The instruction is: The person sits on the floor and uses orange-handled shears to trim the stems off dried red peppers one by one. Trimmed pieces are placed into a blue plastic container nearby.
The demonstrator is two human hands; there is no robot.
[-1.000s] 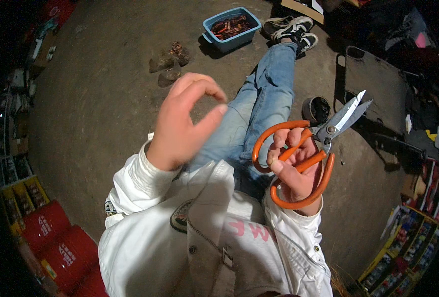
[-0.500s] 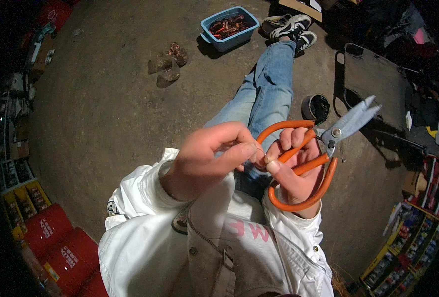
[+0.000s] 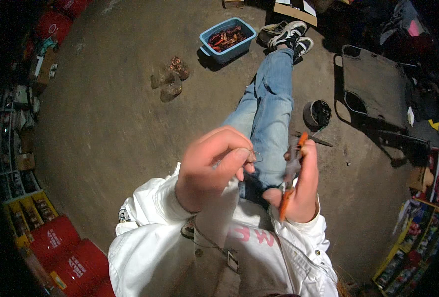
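My left hand [image 3: 212, 166] is pinched on a small piece of thin wire or thread [image 3: 257, 156], too fine to tell exactly, above my jeans. To its right, my right hand [image 3: 303, 185] grips orange-handled scissors [image 3: 288, 203], seen nearly edge-on and blurred. The two hands are apart. Just beyond the scissors a dark round container [image 3: 320, 114] stands on the floor beside my outstretched legs [image 3: 269, 99].
A blue basin [image 3: 234, 48] with dark reddish pieces lies by my sneakers. Brownish lumps [image 3: 177, 68] are left of it on the concrete floor [image 3: 95, 128]. A folding chair [image 3: 373, 91] is at right; red containers [image 3: 51, 237], yellow racks and clutter line the edges.
My left hand came down and right, met my right fingers, and now holds a fine strand apart from them. The scissors have rotated from face-on to nearly edge-on.
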